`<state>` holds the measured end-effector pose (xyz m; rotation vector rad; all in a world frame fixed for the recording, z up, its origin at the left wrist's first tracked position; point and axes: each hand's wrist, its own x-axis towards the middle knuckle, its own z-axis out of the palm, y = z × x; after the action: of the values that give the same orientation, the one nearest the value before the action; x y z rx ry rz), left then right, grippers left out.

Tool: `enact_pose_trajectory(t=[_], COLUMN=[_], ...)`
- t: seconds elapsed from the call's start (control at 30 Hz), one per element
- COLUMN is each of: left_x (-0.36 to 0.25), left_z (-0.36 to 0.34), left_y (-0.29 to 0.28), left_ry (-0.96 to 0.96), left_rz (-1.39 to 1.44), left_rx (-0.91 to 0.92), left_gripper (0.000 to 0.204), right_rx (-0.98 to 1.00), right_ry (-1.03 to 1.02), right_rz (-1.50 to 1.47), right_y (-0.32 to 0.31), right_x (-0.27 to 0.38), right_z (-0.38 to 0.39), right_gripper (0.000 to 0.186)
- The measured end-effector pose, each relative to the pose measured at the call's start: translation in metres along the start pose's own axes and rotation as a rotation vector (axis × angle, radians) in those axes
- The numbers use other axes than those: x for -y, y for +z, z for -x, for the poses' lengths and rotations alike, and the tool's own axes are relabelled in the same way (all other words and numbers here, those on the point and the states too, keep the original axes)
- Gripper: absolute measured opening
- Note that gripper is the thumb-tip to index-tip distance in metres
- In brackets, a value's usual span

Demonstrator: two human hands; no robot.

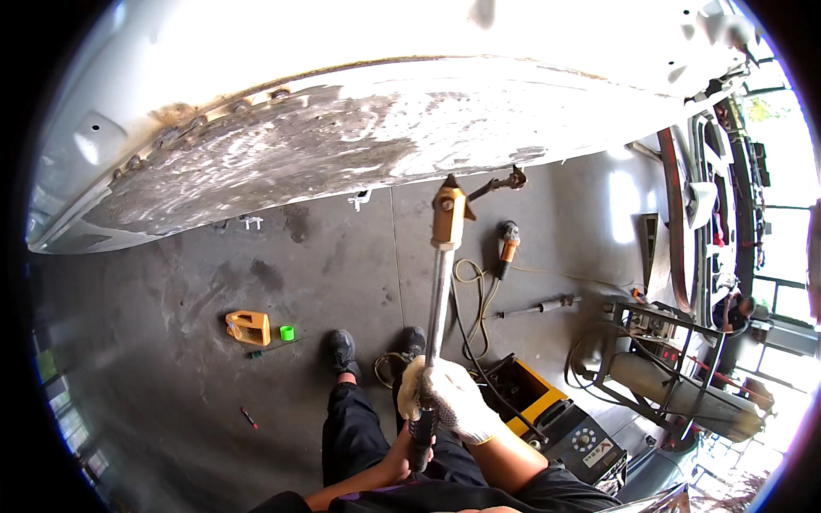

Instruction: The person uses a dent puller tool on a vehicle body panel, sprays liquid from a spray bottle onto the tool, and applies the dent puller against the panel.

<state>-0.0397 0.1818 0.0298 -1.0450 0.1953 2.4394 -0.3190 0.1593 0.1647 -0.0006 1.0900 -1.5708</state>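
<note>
My right hand, in a white dotted glove, is closed round the shaft of a long metal tool, upright in the picture, with a brass-coloured block at its far end. My bare left hand is closed lower down at the tool's black handle, its fingers partly hidden. Beyond the block, a dark jointed arm reaches rightward. A white vehicle panel with a scuffed grey lower band spans the top; I cannot tell whether the tool touches it.
On the floor are an angle grinder, cables, a rod tool, a yellow jug, a green cup and a yellow-black machine. A wheeled cart with a cylinder, panels and a person are at right.
</note>
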Motion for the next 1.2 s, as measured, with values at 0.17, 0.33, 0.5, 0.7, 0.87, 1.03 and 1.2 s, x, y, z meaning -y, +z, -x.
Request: enact_pose_trajectory(t=[0.17, 0.33, 0.5, 0.7, 0.87, 1.03, 1.2], left_x=[-0.017, -0.027, -0.026, -0.025, -0.031, -0.032, -0.032], left_z=[-0.013, -0.007, -0.012, -0.024, -0.027, -0.025, -0.026], left_y=[0.013, 0.034, 0.038, 0.035, 0.040, 0.045, 0.041], left_ry=[0.113, 0.170, 0.163, 0.128, 0.132, 0.130, 0.127], left_rz=[0.027, 0.051, 0.038, 0.194, 0.168, 0.174, 0.113], left_rx=[-0.112, -0.065, -0.049, -0.077, -0.080, -0.095, -0.114], left_gripper=[0.033, 0.025, 0.026, 0.027, 0.026, 0.025, 0.025], right_rx=[-0.106, -0.124, -0.089, -0.067, -0.085, -0.102, -0.103], right_ry=[-0.129, -0.102, -0.155, -0.185, -0.178, -0.174, -0.179], right_rz=[-0.018, -0.030, -0.026, -0.043, -0.031, -0.041, -0.007], right_y=[-0.004, -0.008, -0.018, -0.019, -0.021, -0.022, -0.021], right_x=[0.016, 0.018, 0.015, 0.020, 0.021, 0.018, 0.020], right_z=[-0.005, -0.011, -0.012, -0.014, -0.018, -0.019, -0.019], right_gripper=[0.059, 0.058, 0.057, 0.057, 0.058, 0.058, 0.058])
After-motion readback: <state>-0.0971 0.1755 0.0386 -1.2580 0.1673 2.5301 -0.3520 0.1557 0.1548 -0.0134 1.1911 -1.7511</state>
